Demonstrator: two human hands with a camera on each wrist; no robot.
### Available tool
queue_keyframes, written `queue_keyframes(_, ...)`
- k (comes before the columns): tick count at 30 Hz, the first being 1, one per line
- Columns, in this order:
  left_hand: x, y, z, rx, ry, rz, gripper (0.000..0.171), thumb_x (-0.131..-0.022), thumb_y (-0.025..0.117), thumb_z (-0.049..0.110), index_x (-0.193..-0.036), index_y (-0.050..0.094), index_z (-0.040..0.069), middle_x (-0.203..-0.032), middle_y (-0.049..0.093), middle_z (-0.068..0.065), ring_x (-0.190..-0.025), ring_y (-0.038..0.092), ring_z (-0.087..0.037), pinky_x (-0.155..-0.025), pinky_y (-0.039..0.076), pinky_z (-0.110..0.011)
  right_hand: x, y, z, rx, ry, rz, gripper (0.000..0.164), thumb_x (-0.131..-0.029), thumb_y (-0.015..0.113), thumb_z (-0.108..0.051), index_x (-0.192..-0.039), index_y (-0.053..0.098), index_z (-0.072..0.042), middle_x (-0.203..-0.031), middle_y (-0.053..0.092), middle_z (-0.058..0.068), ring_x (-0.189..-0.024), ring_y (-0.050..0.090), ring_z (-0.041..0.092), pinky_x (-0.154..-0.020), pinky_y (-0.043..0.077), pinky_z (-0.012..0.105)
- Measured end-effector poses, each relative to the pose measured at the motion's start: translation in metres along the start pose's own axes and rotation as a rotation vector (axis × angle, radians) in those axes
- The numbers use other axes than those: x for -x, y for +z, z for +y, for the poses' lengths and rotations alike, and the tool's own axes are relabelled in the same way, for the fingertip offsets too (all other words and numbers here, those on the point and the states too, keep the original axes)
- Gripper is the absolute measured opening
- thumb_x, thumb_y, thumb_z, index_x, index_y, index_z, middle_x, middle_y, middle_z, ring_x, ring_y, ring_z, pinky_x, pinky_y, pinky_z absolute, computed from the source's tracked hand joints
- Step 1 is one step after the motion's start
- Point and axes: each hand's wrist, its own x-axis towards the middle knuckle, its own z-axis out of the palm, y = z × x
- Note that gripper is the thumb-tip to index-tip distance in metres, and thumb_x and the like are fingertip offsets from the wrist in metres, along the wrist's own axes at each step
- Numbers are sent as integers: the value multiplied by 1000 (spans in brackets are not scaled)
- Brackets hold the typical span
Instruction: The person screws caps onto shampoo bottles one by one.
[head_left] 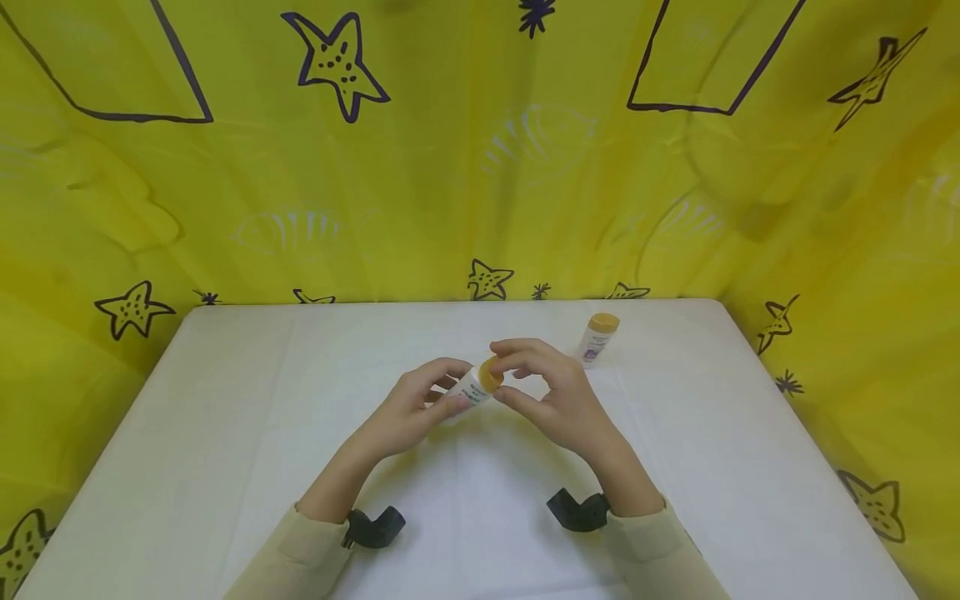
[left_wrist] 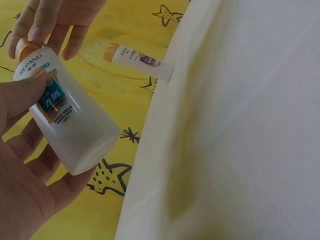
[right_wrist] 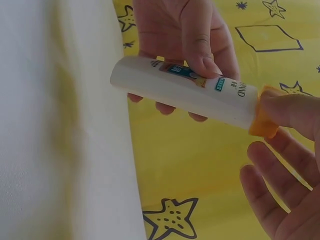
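Bottle [left_wrist: 82, 127] with "REPAND" lettering [left_wrist: 31, 63]

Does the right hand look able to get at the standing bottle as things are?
Probably yes: the standing bottle is just beyond the right hand, with nothing visible between them. But it pinches the orange cap of the held bottle, so would likely need to let go first.

From my end I see two plain, pale beige sleeves [head_left: 296, 557], with a bent, blocky black device [head_left: 377, 527] jutting inward beside each cuff [head_left: 637, 518].
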Motion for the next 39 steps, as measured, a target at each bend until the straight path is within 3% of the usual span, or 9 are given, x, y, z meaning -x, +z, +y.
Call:
queue_keyframes(5, 1, 1, 12, -4, -8, 1, 29, -88, 61, 9, -116, 55, 11, -109, 59, -1, -97, 58, -24, -80, 49, -43, 1, 4, 7, -27, 12, 1, 20, -76, 74, -9, -93, 64, -10, -111, 62, 3, -104, 57, 19, -75, 52, 36)
queue_keyframes(10, 0, 3, -7, -21, 0, -9, 29, -89, 61, 18, -117, 54, 18, -110, 59, 4, -98, 57, -20, -81, 49, -41, 5, 7, 18, -27, 31, -20, 21, -79, 72, -20, -97, 63, -16, -107, 63, -4, -102, 57, 12, -72, 52, 30)
queue_keyframes(16, -1, 0, -12, -25, 5, -17, 30, -89, 61, 26, -118, 53, 22, -111, 58, 7, -99, 57, -18, -82, 49, -39, 5, 6, 19, -16, 24, -26, 24, -80, 72, -20, -102, 64, -16, -108, 62, -5, -100, 57, 10, -68, 52, 26)
queue_keyframes(20, -1, -1, -8, -31, -17, 1, 30, -88, 62, 22, -117, 54, 21, -112, 58, 6, -100, 56, -19, -82, 49, -40, 5, 6, 19, -21, 12, -24, 27, -80, 72, -14, -105, 64, -15, -111, 61, -3, -100, 57, 11, -67, 52, 26)
queue_keyframes(25, 1, -5, 11, -21, -23, 11, 30, -87, 62, 10, -116, 54, 11, -111, 59, -1, -99, 57, -23, -82, 48, -42, 5, 7, 20, -41, -13, -30, 28, -79, 68, 0, -104, 64, -12, -115, 59, 2, -97, 58, 13, -68, 52, 24)
queue_keyframes(30, 1, -7, 23, -15, -34, -15, 29, -88, 61, 9, -116, 54, 8, -110, 59, -3, -99, 57, -25, -82, 48, -41, 6, 6, 21, -34, 0, -36, 28, -79, 71, -5, -105, 65, -13, -115, 58, 0, -87, 61, 10, -68, 52, 24)
queue_keyframes(35, 1, -6, 22, -12, -22, -21, 29, -88, 61, 8, -116, 55, 9, -110, 59, -2, -98, 57, -22, -81, 49, -41, 5, 6, 21, 8, 9, -22, 28, -76, 75, -16, -103, 66, -15, -114, 59, -2, -102, 56, 13, -73, 52, 28)
queue_keyframes(39, 1, -3, 13, -4, -9, -10, 29, -88, 62, 10, -116, 56, 12, -109, 59, -1, -97, 57, -21, -81, 49, -43, 2, 5, 10, 9, -2, -3, 27, -73, 77, -10, -97, 65, -11, -111, 61, 2, -104, 55, 18, -76, 51, 33)
